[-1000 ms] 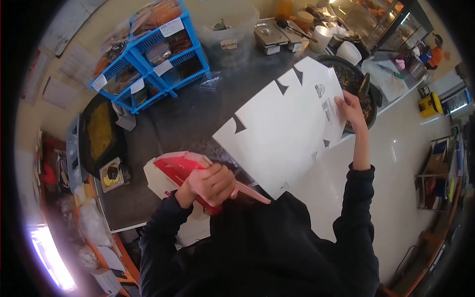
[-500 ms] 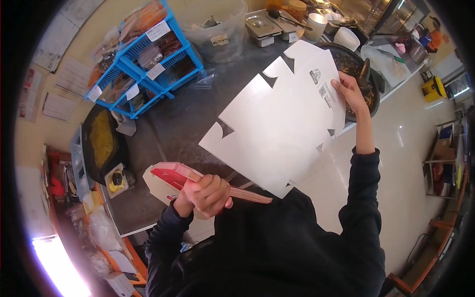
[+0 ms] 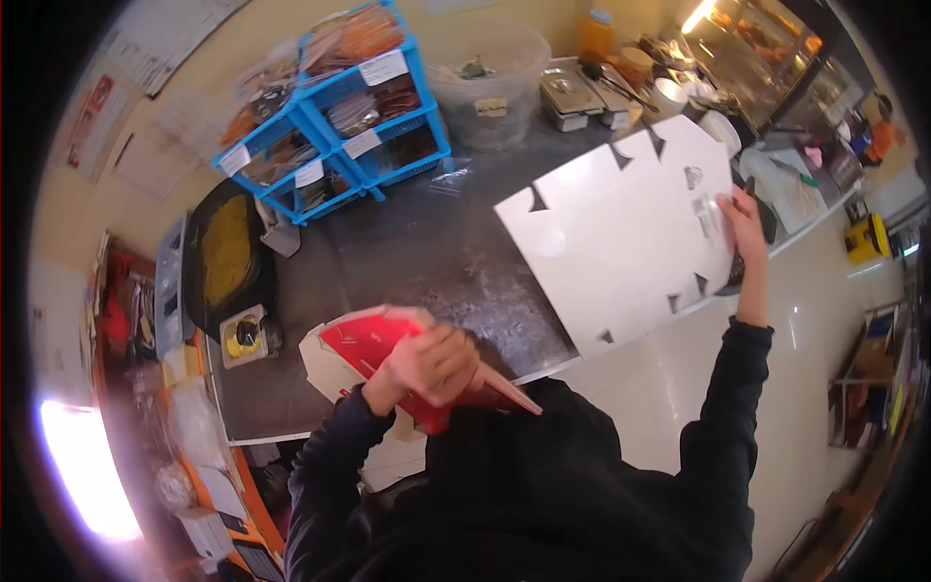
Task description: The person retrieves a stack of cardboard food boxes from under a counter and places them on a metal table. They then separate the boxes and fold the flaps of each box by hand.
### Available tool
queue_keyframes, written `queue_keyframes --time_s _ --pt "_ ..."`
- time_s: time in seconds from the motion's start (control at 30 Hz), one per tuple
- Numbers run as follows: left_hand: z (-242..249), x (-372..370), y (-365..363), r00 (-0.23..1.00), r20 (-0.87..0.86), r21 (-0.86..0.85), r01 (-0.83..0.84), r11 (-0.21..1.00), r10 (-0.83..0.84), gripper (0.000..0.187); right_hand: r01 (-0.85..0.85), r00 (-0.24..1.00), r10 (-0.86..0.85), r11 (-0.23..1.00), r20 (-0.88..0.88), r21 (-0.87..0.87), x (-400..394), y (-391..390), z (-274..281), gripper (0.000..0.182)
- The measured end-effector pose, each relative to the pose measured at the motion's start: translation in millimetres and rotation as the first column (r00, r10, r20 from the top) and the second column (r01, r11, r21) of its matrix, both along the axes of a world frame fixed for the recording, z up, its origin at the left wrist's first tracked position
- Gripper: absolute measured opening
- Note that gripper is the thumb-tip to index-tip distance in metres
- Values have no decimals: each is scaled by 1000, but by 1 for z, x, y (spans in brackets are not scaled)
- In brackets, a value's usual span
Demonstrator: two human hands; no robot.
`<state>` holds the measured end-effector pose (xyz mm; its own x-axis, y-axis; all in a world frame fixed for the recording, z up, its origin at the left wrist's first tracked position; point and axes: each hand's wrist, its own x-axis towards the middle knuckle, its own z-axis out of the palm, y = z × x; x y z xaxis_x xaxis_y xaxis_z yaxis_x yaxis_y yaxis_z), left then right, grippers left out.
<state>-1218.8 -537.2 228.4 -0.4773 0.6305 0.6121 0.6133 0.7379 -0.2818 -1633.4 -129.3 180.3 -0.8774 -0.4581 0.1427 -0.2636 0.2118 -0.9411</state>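
Note:
My right hand [image 3: 745, 225] pinches the right edge of a flat white cardboard box blank [image 3: 611, 242], held out over the worktop's right side. Notches are cut along its edges, and a dark logo and small print lie near my fingers. Close to my body, my left hand [image 3: 436, 367] is wrapped round a stack of red and white cardboard box blanks [image 3: 367, 335]. The fingers there are slightly blurred, and part of the stack is hidden behind them and my black sleeve.
Blue stacked baskets [image 3: 373, 126] of packets stand at the back of the dark worktop [image 3: 427, 262]. Nearby are a clear bucket [image 3: 490, 82], lidded metal containers [image 3: 572, 92], a black tray [image 3: 225, 257] of yellow food and a small tub [image 3: 247, 337]. A person in orange [image 3: 881, 136] is far right.
The white blank has swung outward to the right and levelled, uncovering more worktop. The stack in my left hand has tilted, showing more red. The whole view has shifted.

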Motion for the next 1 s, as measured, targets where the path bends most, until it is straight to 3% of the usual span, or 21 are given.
queue_keyframes --time_s 0.13,0.27,0.33,0.43,0.47,0.53,0.57,0.6,0.63,0.73,0.8,0.9,0.93,0.97,1.0 --pt "-52 -64 -22 998 56 182 -16 983 6 17 48 999 -47 989 10 -141 -6 9 35 33" --pt "-127 -120 -31 958 252 76 -161 984 137 29 39 999 -35 958 17 -283 10 -7 70 32" --pt "-158 -134 -23 885 404 35 -269 963 232 37 37 999 -40 956 -3 -291 1 -12 61 31" --pt "-162 -138 -8 691 628 4 -463 886 358 50 45 998 -52 948 -16 -315 2 -24 50 31" --pt "-163 -133 -7 645 701 102 -514 851 305 52 48 998 -55 948 -13 -315 4 -26 50 31" --pt "-168 -125 -9 550 820 273 -619 736 158 57 58 998 -60 949 3 -310 10 -31 46 33" --pt "-153 -122 -6 541 809 582 -685 437 -229 54 56 998 -53 945 18 -322 13 -33 44 33" --pt "-119 -113 4 573 603 697 -717 16 -555 52 51 999 -42 941 34 -333 16 -37 41 34" --pt "-89 -105 12 640 259 584 -700 -410 -724 51 43 998 -27 938 51 -344 18 -43 39 35" --pt "-36 -98 8 715 47 728 -503 -467 -697 35 0 999 16 942 43 -335 33 -69 40 37" --pt "-2 -90 4 826 48 723 -417 -551 -562 26 -12 1000 20 953 24 -301 37 -91 40 43" --pt "1 -69 -8 949 62 769 -243 -592 -309 17 135 971 -136 991 -199 -19 55 -141 48 50" --pt "11 -54 -9 975 104 799 -199 -567 -195 17 313 707 -183 947 -683 69 71 -160 55 53" --pt "21 -38 -8 987 140 828 -160 -538 -77 16 436 614 -267 899 -743 38 97 -178 69 52" --pt "35 -22 -5 972 232 850 -187 -493 32 16 452 666 -324 892 -672 17 130 -193 87 47"
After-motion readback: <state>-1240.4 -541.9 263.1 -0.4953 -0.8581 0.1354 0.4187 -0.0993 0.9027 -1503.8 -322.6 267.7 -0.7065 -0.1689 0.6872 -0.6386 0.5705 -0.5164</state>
